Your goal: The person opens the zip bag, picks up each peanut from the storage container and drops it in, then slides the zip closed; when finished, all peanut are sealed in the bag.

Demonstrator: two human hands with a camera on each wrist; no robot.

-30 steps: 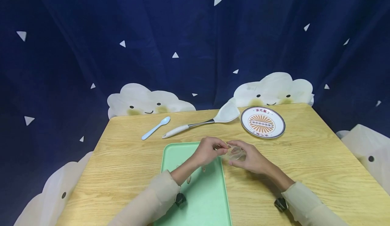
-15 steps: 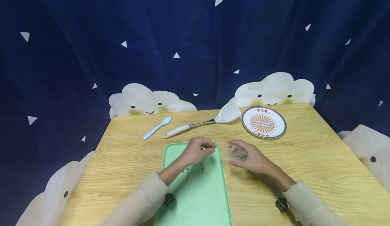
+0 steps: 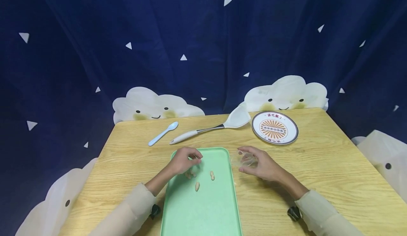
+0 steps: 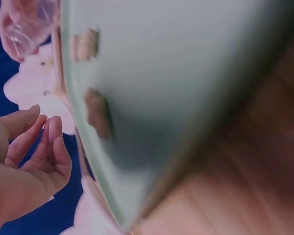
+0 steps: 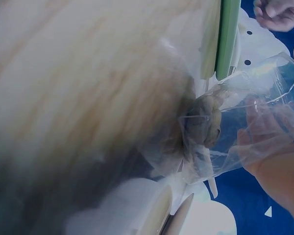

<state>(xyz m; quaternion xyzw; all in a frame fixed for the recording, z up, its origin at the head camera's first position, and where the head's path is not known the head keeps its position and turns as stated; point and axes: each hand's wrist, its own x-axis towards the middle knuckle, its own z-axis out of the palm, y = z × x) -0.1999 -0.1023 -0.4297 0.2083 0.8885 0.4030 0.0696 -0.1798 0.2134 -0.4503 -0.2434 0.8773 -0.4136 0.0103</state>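
My left hand (image 3: pixel 187 160) hovers over the far left part of a green tray (image 3: pixel 219 207), fingers bent, thumb and fingertips near each other. In the left wrist view nothing shows between those fingertips (image 4: pixel 54 125). Unshelled peanuts lie on the tray: one peanut (image 3: pixel 212 175) to the right, another peanut (image 3: pixel 197 186) nearer the front, and more peanuts (image 3: pixel 190 173) partly hidden below the left hand. Just right of the tray, my right hand (image 3: pixel 260 164) holds a clear plastic bag (image 3: pixel 246 159) between thumb and fingers. Several peanuts (image 5: pixel 206 120) sit inside it.
Behind the tray lie a light blue spoon (image 3: pixel 163 133) and a white spatula (image 3: pixel 211 128) with a long handle. A round patterned plate (image 3: pixel 275 127) rests at the back right of the wooden table (image 3: pixel 321 179). A dark blue curtain (image 3: pixel 203 27) hangs behind.
My left hand has moved left, away from the plastic bag and back over the tray, uncovering two peanuts. The right hand stays in place with the bag.
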